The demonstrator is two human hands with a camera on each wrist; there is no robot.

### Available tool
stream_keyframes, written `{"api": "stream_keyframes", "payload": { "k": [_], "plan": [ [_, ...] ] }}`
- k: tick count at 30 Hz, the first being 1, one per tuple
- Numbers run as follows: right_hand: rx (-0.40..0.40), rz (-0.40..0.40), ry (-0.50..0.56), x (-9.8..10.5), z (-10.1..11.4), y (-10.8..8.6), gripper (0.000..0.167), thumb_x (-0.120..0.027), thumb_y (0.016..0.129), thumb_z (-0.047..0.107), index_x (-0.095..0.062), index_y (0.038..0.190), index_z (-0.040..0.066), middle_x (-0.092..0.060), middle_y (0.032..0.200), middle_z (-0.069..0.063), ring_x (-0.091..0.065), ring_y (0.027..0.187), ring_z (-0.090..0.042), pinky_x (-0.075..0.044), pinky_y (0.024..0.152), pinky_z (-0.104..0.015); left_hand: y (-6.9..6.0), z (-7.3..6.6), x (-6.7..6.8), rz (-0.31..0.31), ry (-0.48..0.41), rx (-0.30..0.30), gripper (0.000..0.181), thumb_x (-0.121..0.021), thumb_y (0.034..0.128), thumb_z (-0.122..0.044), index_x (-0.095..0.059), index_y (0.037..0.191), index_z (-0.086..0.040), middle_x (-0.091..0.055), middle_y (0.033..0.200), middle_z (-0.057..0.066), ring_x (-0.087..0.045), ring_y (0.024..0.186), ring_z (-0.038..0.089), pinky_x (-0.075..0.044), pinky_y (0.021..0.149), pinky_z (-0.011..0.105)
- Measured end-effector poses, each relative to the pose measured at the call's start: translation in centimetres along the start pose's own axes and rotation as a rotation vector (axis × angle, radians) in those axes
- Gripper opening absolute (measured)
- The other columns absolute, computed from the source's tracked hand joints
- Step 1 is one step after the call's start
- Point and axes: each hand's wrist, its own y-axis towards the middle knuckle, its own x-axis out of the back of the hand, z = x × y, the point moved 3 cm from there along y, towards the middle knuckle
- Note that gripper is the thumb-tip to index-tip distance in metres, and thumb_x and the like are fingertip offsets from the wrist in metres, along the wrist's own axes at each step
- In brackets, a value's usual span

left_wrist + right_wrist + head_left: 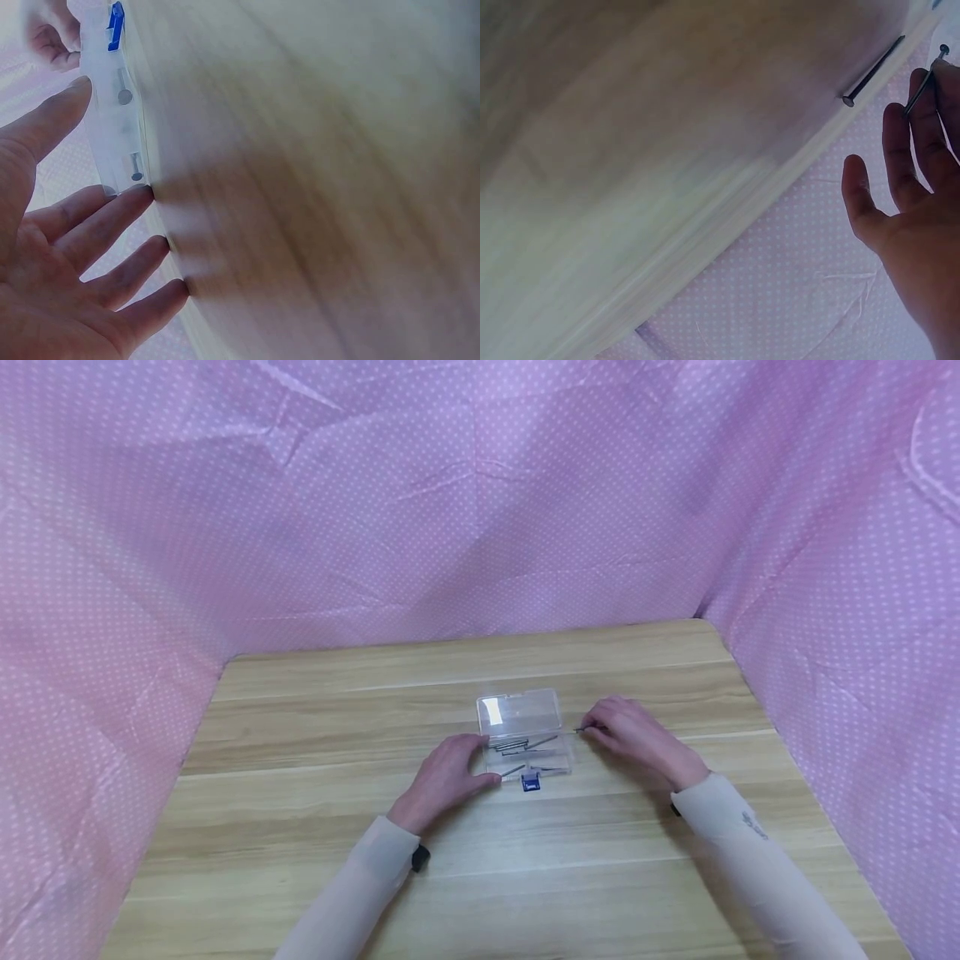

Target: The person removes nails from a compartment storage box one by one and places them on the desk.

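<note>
A clear plastic box [551, 760] with several metal nails [512, 746] in it lies on the table, its lid [519, 713] folded back and a blue latch [530, 782] at its front. My left hand [447, 774] holds the box's left end, thumb at the front and fingers farther back. In the left wrist view, nail heads [125, 97] show through the box wall. To the right of the box, my right hand [628, 732] pinches a nail [921, 91] near its head. Another nail [874, 71] lies on the table close to these fingers.
The wood-grain table [300, 852] has pink dotted cloth [450, 527] hanging behind it and along both sides. Light sleeves [360, 877] cover both forearms, and a black item [421, 858] sits at the left wrist.
</note>
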Motion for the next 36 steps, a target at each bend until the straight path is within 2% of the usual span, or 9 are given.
{"api": "stream_keyframes", "payload": {
  "k": [9, 26, 36],
  "plan": [
    [0.014, -0.027, 0.005, -0.59, -0.36, 0.48, 0.007, -0.074, 0.094, 0.008, -0.076, 0.100, 0.008, -0.075, 0.099, -0.006, -0.067, 0.100, -0.031, -0.054, 0.092, -0.053, -0.16, -0.13, 0.22, 0.004, -0.018, 0.019, 0.073, -0.085, 0.0851, -0.042, -0.059, 0.144, -0.008, -0.060, 0.143, 0.015, -0.053, 0.135, 0.035, -0.042, 0.114, 0.053],
    [-0.044, 0.020, 0.006, -0.97, -0.83, 0.41, 0.006, -0.072, 0.096, 0.010, -0.075, 0.101, 0.010, -0.073, 0.103, -0.006, -0.064, 0.105, -0.033, -0.052, 0.092, -0.055, -0.15, -0.14, -0.04, -0.007, -0.008, -0.001, 0.071, -0.084, 0.0856, -0.041, -0.060, 0.142, -0.007, -0.060, 0.143, 0.016, -0.052, 0.136, 0.036, -0.042, 0.115, 0.052],
    [-0.032, 0.026, 0.013, -0.96, -0.87, 0.38, 0.006, -0.071, 0.097, 0.009, -0.075, 0.101, 0.011, -0.073, 0.103, -0.004, -0.063, 0.106, -0.031, -0.051, 0.093, -0.055, -0.19, -0.22, 0.02, -0.007, -0.011, -0.002, 0.071, -0.084, 0.0859, -0.041, -0.059, 0.142, -0.006, -0.060, 0.143, 0.016, -0.052, 0.136, 0.036, -0.040, 0.116, 0.052]
  ]
}}
